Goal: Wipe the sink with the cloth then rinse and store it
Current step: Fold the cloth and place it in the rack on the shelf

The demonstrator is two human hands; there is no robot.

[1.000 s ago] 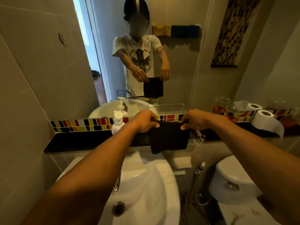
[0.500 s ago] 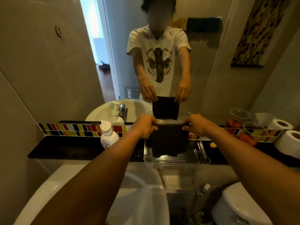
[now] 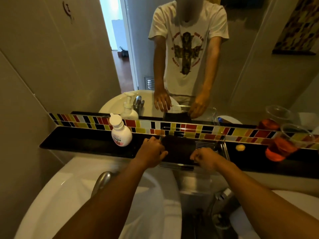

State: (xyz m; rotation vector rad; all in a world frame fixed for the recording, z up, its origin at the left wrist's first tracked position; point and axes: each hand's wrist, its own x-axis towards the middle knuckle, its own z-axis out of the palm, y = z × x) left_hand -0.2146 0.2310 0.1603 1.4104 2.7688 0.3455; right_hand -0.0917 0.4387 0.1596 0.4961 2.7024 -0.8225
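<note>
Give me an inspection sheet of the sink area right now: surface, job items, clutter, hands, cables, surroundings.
Surface: black ledge behind the white sink.
Job's things: dark cloth lying in the clear rack tray on the ledge.
Clutter: soap bottle, two plastic cups of red liquid, small yellow item.
Hands: left hand at the cloth's left edge; right hand at its front right; grip unclear.
Cables: nothing seen.
Surroundings: mirror, tile strip, faucet, toilet at right.
</note>
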